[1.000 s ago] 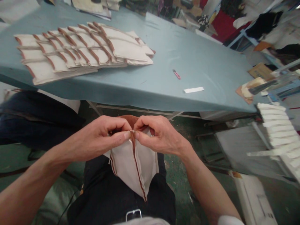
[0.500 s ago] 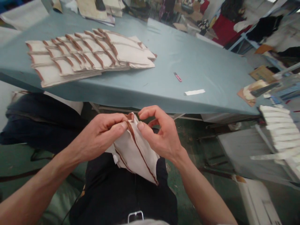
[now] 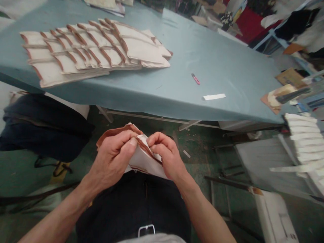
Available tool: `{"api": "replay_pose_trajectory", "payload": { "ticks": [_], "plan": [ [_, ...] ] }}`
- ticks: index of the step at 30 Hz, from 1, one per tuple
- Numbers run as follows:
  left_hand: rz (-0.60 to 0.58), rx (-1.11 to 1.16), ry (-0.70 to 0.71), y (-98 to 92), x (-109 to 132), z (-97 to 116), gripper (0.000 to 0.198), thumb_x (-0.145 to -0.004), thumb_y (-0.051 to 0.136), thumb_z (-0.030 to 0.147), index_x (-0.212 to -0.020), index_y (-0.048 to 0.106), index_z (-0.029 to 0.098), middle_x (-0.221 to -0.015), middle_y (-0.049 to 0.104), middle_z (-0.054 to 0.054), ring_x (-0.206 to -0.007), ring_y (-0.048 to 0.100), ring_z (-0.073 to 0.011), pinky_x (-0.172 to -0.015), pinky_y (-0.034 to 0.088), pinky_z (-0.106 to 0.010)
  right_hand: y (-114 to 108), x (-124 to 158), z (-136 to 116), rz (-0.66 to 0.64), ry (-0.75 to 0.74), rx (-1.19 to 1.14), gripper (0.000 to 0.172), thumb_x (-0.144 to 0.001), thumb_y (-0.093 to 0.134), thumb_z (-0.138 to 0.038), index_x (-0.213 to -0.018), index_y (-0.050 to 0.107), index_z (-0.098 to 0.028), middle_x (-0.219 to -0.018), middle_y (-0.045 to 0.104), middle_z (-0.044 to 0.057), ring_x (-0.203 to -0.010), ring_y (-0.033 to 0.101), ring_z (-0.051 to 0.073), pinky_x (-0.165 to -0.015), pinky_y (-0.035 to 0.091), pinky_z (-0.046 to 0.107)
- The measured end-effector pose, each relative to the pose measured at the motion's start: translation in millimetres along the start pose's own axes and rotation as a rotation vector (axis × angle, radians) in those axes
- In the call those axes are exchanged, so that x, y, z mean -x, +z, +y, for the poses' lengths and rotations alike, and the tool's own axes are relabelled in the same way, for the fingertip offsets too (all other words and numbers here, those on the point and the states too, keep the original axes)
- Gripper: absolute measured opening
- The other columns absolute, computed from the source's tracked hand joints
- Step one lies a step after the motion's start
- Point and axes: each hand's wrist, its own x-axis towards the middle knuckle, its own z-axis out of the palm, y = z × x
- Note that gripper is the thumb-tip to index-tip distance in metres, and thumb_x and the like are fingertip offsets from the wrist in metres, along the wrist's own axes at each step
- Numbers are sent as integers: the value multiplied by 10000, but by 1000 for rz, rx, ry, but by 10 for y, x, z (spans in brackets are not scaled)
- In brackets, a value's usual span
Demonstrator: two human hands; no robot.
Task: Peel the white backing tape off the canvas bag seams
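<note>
Above my lap I hold a cream fabric piece (image 3: 149, 164) with brown-edged seams; a brown part of it shows behind my left hand. My left hand (image 3: 115, 153) is closed, its thumb and forefinger pinching the piece at a seam near its top corner. Just to the right, my right hand (image 3: 165, 152) pinches the same seam between thumb and fingers. Both sets of fingertips are close together on the brown edge. The lower fingers of each hand are partly hidden, as is some of the piece.
On the blue-covered table (image 3: 177, 98) ahead lies an overlapping row of similar cream pieces (image 3: 96, 50) with brown edges. A small pink cutter (image 3: 195, 79) and a white strip (image 3: 214, 97) lie to their right. Dark cloth (image 3: 43, 126) is heaped at left; white strips (image 3: 303, 138) hang at right.
My right hand has gone from loosely apart to pinching the seam. The piece has shifted and turned, with more brown showing behind my left hand. The view has tilted slightly down.
</note>
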Motion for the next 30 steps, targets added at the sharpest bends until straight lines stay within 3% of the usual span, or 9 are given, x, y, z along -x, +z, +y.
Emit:
{"api": "replay_pose_trajectory", "payload": {
  "ticks": [2, 6, 16, 21, 26, 28, 30],
  "plan": [
    [-11, 63, -61, 25, 28, -29, 338, -1018, 490, 361, -810, 678, 171, -751, 681, -19, -633, 566, -157, -557, 425, -255, -15, 47, 54, 8, 19, -63, 154, -744, 613, -360, -790, 555, -225, -657, 502, -54, -581, 423, 123, -548, 349, 258],
    [-56, 157, -134, 49, 40, -56, 358, -1010, 506, 388, -782, 672, 166, -673, 641, 3, -542, 519, -134, -482, 382, -232, -20, 159, 84, 107, -32, 106, 234, -854, 640, -441, -833, 600, -212, -717, 570, -31, -650, 495, 130, -614, 402, 263],
    [-74, 84, -30, 34, 10, 21, 285, -991, 556, 298, -784, 721, 193, -741, 695, 30, -633, 610, -123, -592, 475, -200, -2, 138, -27, 114, -34, 300, 276, -870, 646, -448, -750, 528, -230, -635, 527, -64, -570, 455, 104, -566, 367, 257],
    [-69, 30, -53, 54, 57, 36, 219, -947, 668, 303, -764, 757, 222, -719, 721, 54, -581, 592, -105, -543, 435, -192, -16, 175, 53, 64, -113, 375, 246, -884, 625, -391, -751, 488, -235, -648, 522, -67, -586, 473, 104, -580, 371, 249],
    [-13, -131, -20, 107, 110, -53, 189, -978, 653, 296, -858, 772, 212, -848, 789, 18, -758, 694, -145, -727, 489, -227, -19, 143, 191, 34, -205, 512, 248, -916, 568, -328, -727, 434, -239, -608, 473, -76, -535, 427, 92, -552, 307, 248],
    [15, -84, -48, 165, 125, -116, 201, -988, 632, 283, -850, 754, 205, -807, 762, 16, -727, 668, -141, -707, 480, -231, 4, 100, 224, 53, -288, 527, 257, -895, 550, -295, -701, 389, -245, -587, 433, -78, -514, 403, 91, -537, 291, 250],
    [14, 117, -130, 253, 141, -210, 282, -1017, 603, 327, -791, 713, 198, -722, 689, 22, -629, 587, -125, -621, 458, -226, 33, 57, 242, 79, -377, 492, 268, -867, 543, -259, -688, 344, -253, -574, 391, -84, -491, 371, 85, -514, 282, 245]
  ]
}}
